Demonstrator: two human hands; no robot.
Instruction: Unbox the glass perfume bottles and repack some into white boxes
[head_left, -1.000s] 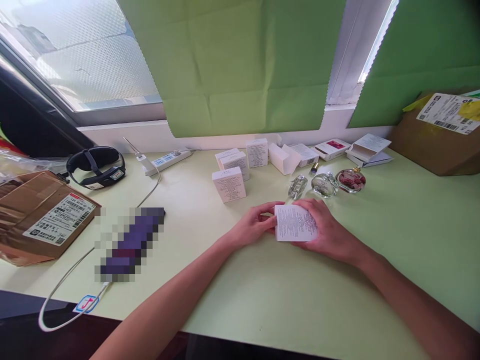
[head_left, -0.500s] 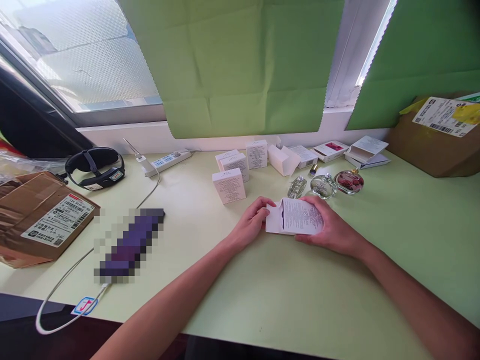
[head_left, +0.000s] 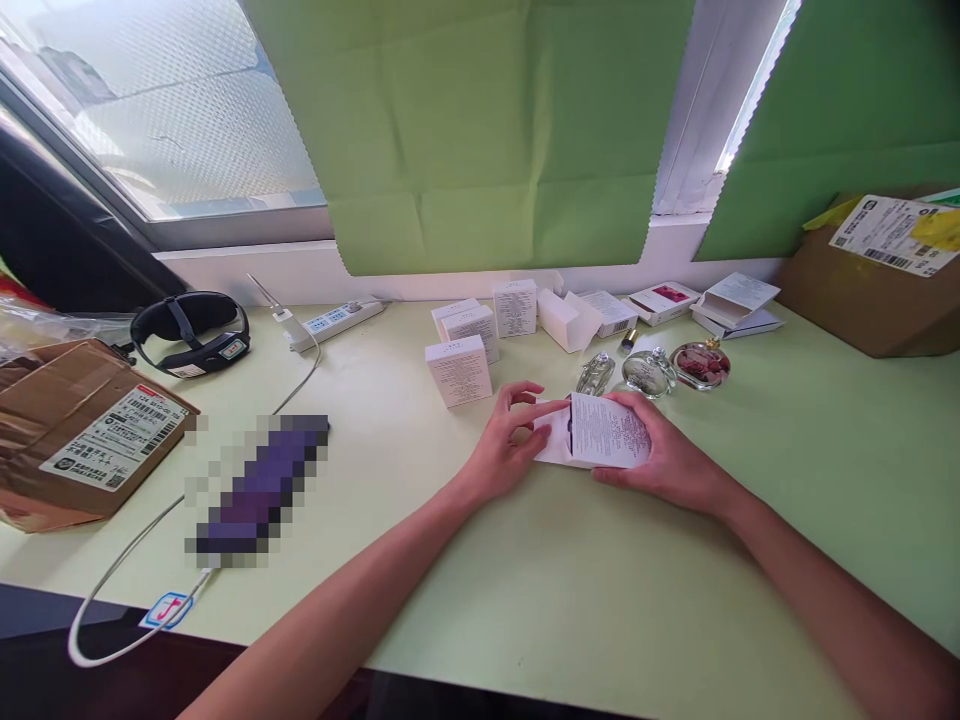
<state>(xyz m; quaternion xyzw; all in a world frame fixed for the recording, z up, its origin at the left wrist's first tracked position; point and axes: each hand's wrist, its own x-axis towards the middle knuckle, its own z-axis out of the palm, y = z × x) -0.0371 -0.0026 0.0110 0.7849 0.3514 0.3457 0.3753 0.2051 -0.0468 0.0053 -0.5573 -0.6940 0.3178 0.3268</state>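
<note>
A small white carton (head_left: 609,432) with fine print lies flat in front of me, its left end open and a dark gap showing at the mouth. My right hand (head_left: 651,450) grips the carton's right end, fingers along the far edge and thumb on the near edge. At the open end, my left hand (head_left: 510,440) has its index finger reaching to the mouth and its thumb on the white flap (head_left: 553,445); the other fingers are loosely bent. Just beyond the carton are glass perfume bottles (head_left: 646,372), one holding a red picture or filling (head_left: 701,365).
Several white cartons (head_left: 459,372) stand back left, with opened ones (head_left: 568,320) behind the bottles. A gold-and-black cap (head_left: 628,341) lies nearby. Left are a blurred-out phone (head_left: 262,490) on a cable, a headset (head_left: 191,335), a power strip (head_left: 337,322) and a cardboard box (head_left: 82,440). Another cardboard box (head_left: 862,290) stands right.
My left hand has shifted its fingers on the flap: the index finger now stretches to the carton's mouth and the thumb is spread lower. My right hand keeps its grip.
</note>
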